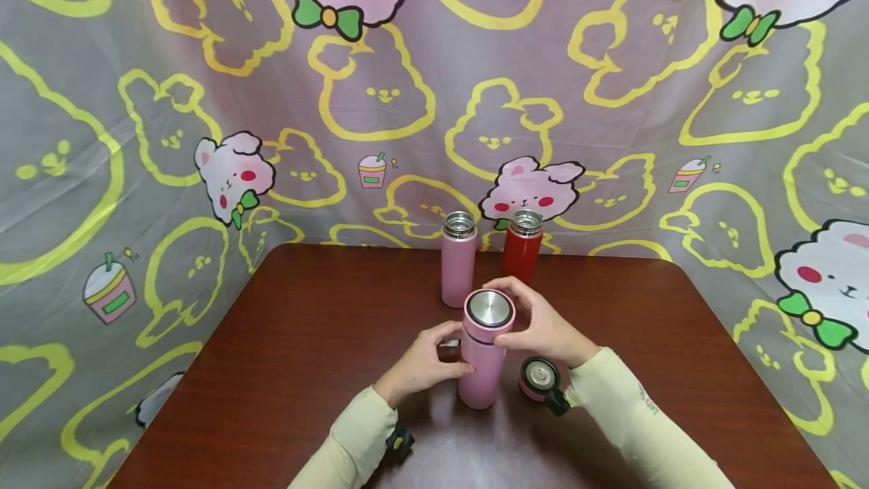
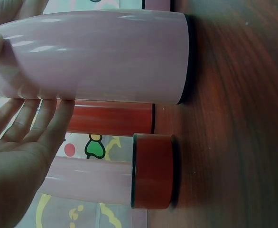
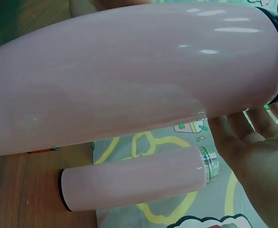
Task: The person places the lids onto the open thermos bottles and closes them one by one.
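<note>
A pink thermos (image 1: 480, 376) stands upright on the table in front of me, with a steel-topped pink lid (image 1: 489, 309) on it. My left hand (image 1: 428, 359) grips its body from the left, thumb in front and fingers behind. My right hand (image 1: 543, 327) holds the lid from the right, thumb near the seam and fingers curled behind. Beside the right wrist lies another pink lid (image 1: 539, 377), underside up. The left wrist view shows a red lid (image 2: 152, 171) on the table, mostly hidden in the head view.
Farther back stand a pink thermos (image 1: 458, 266) and a red thermos (image 1: 522, 251), both without lids, their steel necks showing. The brown table (image 1: 326, 300) ends at a patterned cloth (image 1: 421, 119) hanging behind and along both sides.
</note>
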`<state>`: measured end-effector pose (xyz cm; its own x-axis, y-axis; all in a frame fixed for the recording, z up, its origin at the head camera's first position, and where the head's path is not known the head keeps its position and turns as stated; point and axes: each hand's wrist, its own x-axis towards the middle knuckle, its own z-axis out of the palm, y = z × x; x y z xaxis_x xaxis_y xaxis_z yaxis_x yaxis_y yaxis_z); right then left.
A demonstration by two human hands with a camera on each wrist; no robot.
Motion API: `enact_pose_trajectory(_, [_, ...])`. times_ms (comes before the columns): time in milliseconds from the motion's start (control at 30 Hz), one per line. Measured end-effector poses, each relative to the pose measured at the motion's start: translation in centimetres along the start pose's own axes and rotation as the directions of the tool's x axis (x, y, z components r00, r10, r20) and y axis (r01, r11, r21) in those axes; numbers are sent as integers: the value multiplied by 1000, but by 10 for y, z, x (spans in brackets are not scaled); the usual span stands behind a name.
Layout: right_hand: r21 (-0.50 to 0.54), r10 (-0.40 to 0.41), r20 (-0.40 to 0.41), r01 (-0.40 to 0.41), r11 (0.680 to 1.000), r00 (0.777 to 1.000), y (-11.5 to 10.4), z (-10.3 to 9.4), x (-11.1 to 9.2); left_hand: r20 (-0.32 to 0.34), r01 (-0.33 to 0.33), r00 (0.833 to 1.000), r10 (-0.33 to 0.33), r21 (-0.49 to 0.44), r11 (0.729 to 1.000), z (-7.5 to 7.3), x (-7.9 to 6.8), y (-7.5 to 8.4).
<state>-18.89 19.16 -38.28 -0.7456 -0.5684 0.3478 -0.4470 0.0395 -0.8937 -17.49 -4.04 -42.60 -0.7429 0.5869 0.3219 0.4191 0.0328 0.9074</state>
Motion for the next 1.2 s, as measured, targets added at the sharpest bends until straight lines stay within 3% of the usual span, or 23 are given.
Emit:
enact_pose_trajectory(567, [-78,-52,-144,41,996,988,-3,15,-5,-7,-2,1000,2,-6,1000,2,1,-1])
enact_pose_trajectory(700, [-102,-59,-169,42,994,984,-12,21,-5,-11,-7,1000,7,14,1000,1,1,1])
enact_pose_trajectory(867, [-95,-49,-146,35,995,988,-6,18,-6,-10,3,1000,-3,18,1000,0,1,1])
enact_pose_trajectory(967, [-3,-46,-58,46,999,997,-1,10,-6,-7,9,1000,-9,5,1000,0,1,0])
enact_pose_trajectory(1033, [130,-65,29,61,990,997,1,5,-5,-6,17,1000,-17,-6,1000,0,1,0])
enact_pose_trajectory(1100, [277,-118,119,81,957,986,4,2,-3,-6,22,1000,-22,-10,1000,0,0,0])
enact_pose_trajectory(1200, [460,-203,213,86,884,956,9,-1,4,-6,28,1000,-28,-13,1000,0,0,0])
